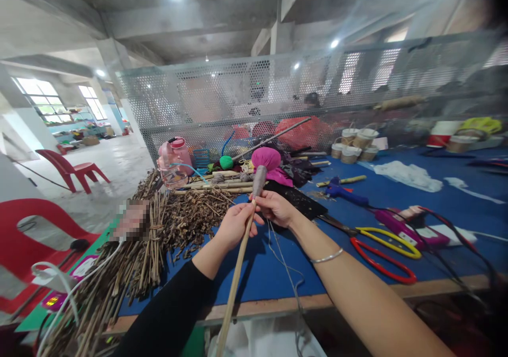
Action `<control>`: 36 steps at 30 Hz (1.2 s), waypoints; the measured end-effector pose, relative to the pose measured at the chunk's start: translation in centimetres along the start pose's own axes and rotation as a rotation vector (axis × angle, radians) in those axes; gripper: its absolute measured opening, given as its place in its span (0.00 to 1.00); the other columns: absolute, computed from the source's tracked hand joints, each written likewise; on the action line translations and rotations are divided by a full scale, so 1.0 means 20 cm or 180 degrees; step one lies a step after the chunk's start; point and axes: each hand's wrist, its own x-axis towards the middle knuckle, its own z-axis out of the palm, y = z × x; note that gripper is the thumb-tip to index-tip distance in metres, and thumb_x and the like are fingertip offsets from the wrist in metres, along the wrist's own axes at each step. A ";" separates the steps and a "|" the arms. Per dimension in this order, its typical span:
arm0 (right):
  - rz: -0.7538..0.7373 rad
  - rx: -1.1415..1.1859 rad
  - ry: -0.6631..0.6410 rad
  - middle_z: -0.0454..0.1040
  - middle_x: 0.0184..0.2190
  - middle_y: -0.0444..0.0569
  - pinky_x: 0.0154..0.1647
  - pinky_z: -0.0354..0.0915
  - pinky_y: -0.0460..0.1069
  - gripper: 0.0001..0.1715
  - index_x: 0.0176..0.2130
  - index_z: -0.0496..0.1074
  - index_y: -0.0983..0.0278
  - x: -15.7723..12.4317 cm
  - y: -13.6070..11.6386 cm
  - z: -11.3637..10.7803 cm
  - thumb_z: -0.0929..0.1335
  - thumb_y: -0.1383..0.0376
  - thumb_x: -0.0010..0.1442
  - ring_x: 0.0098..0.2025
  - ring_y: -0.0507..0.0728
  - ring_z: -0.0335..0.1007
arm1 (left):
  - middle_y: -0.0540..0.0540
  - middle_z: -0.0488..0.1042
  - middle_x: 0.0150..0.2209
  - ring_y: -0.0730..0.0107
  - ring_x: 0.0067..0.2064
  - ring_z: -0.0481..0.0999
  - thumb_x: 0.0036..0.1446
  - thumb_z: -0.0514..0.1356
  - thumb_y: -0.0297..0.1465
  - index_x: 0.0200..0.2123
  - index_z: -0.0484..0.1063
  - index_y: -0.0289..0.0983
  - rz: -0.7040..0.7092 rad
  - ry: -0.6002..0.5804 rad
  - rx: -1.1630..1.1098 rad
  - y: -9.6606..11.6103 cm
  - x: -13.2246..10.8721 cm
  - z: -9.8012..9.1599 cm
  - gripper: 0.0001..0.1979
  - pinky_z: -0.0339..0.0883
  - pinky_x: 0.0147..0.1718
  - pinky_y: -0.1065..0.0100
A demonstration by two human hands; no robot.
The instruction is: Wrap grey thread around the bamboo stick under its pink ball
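My left hand (235, 224) is closed around a thin pale wooden stick (238, 272) that slants down toward my body. At its far end is a grey, yarn-wrapped tip (259, 182). My right hand (277, 208) pinches just below that tip, with its fingers touching the stick close to my left fingers. Loose grey yarn (286, 264) trails from beneath my hands over the table's front edge. Behind the tip lies a bright pink cloth bundle (266, 160). Left of my hands is a heap of dry brown plant pieces (190, 216).
Scissors (381, 243) with red and yellow handles and a purple-and-blue corded tool (349, 193) lie right on the blue table (278, 288). Bundled dry stalks (137, 261) cover the left. A pink jug (177, 155), paper cups (353, 145) and a perforated metal screen (222, 97) stand behind.
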 end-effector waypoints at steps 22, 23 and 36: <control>0.0030 -0.0307 0.0299 0.54 0.10 0.35 0.12 0.31 0.43 0.20 0.24 0.63 0.66 0.01 0.01 0.01 0.71 0.55 0.45 0.11 0.42 0.35 | 0.53 0.67 0.16 0.79 0.12 0.62 0.53 0.51 0.47 0.34 0.66 0.34 -0.0097 0.0220 0.0440 -0.02 -0.01 0.01 0.20 0.53 0.11 0.76; 0.0031 -0.0348 0.0348 0.53 0.10 0.34 0.11 0.31 0.43 0.20 0.23 0.62 0.66 0.01 0.01 0.02 0.72 0.55 0.45 0.11 0.42 0.35 | 0.54 0.66 0.16 0.79 0.13 0.63 0.52 0.53 0.47 0.33 0.66 0.35 0.0058 0.0392 0.0626 -0.02 -0.01 0.01 0.19 0.53 0.12 0.77; -0.0052 -0.0094 0.0034 0.49 0.12 0.32 0.13 0.32 0.42 0.22 0.35 0.66 0.66 0.00 0.00 -0.04 0.72 0.56 0.45 0.13 0.43 0.35 | 0.51 0.71 0.20 0.80 0.15 0.65 0.46 0.60 0.44 0.32 0.66 0.33 -0.0092 0.0173 0.0087 0.01 -0.01 0.02 0.19 0.56 0.13 0.77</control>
